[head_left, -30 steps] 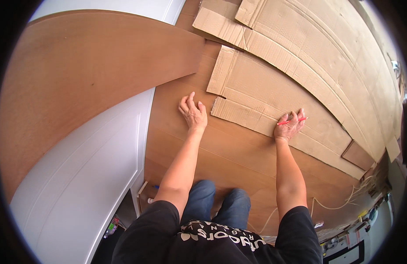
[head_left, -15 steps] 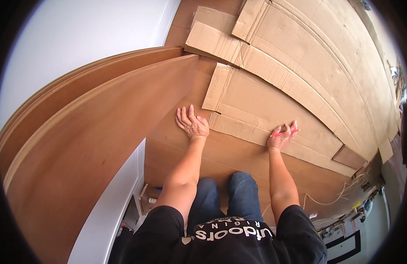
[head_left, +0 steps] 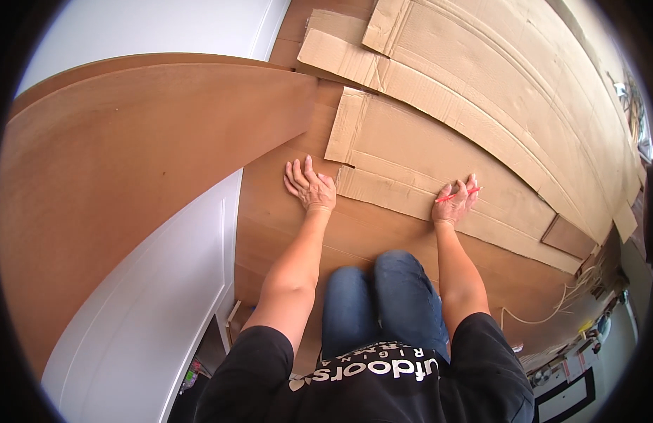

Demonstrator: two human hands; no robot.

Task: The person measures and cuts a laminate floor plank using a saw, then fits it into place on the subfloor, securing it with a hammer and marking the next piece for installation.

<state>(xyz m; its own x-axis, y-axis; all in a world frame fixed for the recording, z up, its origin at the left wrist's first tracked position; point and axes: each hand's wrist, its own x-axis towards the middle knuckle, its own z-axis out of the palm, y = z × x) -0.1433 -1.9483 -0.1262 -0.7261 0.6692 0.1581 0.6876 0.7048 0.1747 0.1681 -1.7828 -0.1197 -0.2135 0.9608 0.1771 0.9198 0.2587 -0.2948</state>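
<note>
Red pencil (head_left: 446,198) gripped in fingers, the right hand (head_left: 452,209) is resting on cardboard (head_left: 418,144), the left hand (head_left: 312,191), fingers spread, best bracing on floor (head_left: 273,229).

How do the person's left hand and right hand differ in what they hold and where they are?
The left hand is empty, while the right hand holds a thin red pencil. The left hand has its fingers spread over the brown floor; the right hand has its fingers curled around the pencil, over the cardboard. Both hands are bare.
</note>
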